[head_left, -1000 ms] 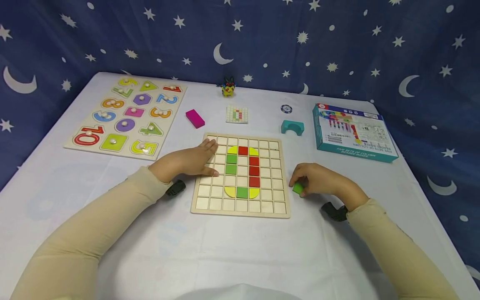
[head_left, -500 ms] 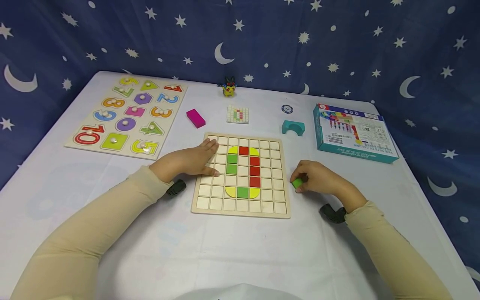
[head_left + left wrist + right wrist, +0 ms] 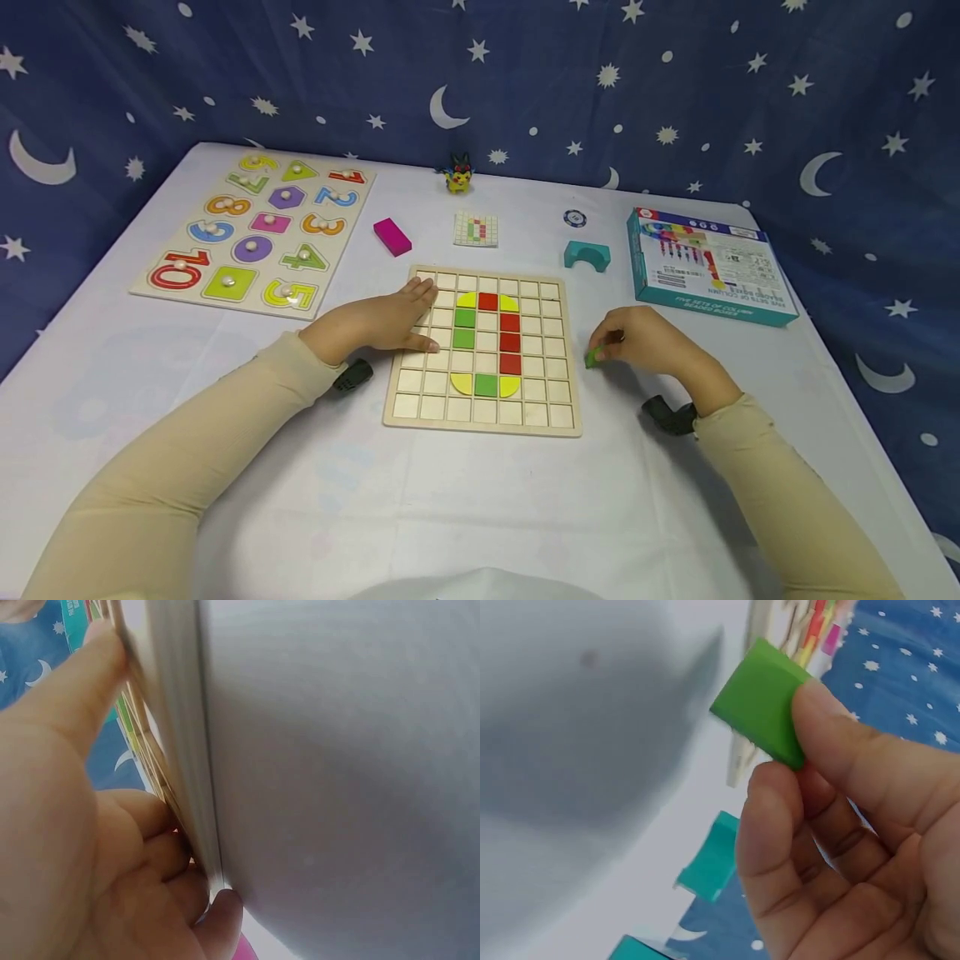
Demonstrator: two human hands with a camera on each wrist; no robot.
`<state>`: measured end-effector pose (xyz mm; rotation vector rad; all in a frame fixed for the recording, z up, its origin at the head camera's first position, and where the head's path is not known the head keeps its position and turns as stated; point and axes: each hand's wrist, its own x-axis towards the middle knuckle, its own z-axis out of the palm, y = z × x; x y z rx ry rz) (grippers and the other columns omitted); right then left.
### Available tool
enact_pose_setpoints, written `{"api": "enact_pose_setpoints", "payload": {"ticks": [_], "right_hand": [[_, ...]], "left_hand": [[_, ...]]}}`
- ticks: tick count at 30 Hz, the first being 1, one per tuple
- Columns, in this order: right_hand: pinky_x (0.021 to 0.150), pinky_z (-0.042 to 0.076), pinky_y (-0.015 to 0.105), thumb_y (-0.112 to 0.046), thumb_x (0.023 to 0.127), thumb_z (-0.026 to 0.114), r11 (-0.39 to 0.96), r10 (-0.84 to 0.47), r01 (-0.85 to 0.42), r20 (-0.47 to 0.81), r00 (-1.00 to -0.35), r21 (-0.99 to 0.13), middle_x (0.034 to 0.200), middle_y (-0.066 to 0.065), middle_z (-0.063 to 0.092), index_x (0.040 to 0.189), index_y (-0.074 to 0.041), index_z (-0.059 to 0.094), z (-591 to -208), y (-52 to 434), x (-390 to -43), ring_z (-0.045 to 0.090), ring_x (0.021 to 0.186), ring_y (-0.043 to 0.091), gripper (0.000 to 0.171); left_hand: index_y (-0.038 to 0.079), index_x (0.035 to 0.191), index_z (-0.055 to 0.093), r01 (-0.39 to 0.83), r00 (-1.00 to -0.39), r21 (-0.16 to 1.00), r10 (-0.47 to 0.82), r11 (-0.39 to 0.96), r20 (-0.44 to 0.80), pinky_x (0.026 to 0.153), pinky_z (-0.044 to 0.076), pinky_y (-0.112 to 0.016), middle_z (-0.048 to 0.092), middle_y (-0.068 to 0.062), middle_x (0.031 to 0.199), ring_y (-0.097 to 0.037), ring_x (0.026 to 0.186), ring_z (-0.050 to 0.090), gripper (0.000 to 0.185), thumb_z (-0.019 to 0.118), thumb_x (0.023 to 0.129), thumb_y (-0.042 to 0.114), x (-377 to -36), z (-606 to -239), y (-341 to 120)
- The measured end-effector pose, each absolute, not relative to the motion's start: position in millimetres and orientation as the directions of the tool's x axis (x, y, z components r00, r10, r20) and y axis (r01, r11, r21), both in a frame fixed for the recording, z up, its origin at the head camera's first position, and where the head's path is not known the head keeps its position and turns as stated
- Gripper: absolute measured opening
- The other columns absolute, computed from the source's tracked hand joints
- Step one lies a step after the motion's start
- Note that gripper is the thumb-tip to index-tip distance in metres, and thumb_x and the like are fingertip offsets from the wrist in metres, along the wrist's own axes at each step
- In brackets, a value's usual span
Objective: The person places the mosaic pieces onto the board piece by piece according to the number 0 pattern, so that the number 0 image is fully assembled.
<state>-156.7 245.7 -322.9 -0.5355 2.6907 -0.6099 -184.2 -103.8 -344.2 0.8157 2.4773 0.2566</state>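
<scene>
My right hand [image 3: 643, 340] pinches a green square tile [image 3: 763, 703] between thumb and fingers, just off the right edge of a wooden grid board [image 3: 551, 417]. On the board's left side rests my left hand [image 3: 382, 321], its fingers spread over the squares; the left wrist view shows its fingers [image 3: 150, 825] along the board's edge. Set in the grid are red tiles [image 3: 509, 342], green tiles [image 3: 463, 327] and yellow rounded pieces [image 3: 461, 383], which together form a ring-like outline.
Behind the board lie a small pattern card [image 3: 476, 230], a magenta block [image 3: 392, 237], a teal arch block [image 3: 587, 255] and a poker chip [image 3: 574, 218]. A toy figure [image 3: 457, 175] stands at the back. A number puzzle [image 3: 255, 233] lies left, a teal box [image 3: 708, 267] right.
My right hand has moved slightly up and away from me beside the board, tilting the green tile so less of its face shows. My left hand has stayed in place.
</scene>
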Motion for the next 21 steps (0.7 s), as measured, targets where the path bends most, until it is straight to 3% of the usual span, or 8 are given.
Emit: {"api": "enact_pose_setpoints", "payload": {"ticks": [8, 21], "right_hand": [[0.061, 0.042, 0.028, -0.005, 0.080, 0.069, 0.821, -0.412, -0.255, -0.220, -0.884, -0.511, 0.077, 0.004, 0.059, 0.090, -0.006, 0.070, -313, 229, -163, 0.049, 0.072, 0.019, 0.010], [0.067, 0.043, 0.028, -0.006, 0.080, 0.070, 0.729, -0.571, -0.388, -0.187, -0.800, -0.564, 0.077, 0.003, 0.057, 0.088, -0.008, 0.068, -315, 151, -175, 0.049, 0.076, 0.018, 0.008]], "left_hand": [[-0.007, 0.145, 0.004, 0.495, -0.688, 0.326, 0.593, 0.805, -0.419, 0.115, 0.006, -0.044, -0.003, -0.022, 0.153, -0.035, 0.141, -0.007, 0.090, 0.053, 0.090, 0.044, -185, -343, -104], [-0.007, 0.145, 0.004, 0.503, -0.687, 0.312, 0.592, 0.806, -0.421, 0.115, 0.006, -0.043, -0.003, -0.022, 0.153, -0.035, 0.141, -0.006, 0.091, 0.053, 0.090, 0.046, -185, -343, -102]]}}
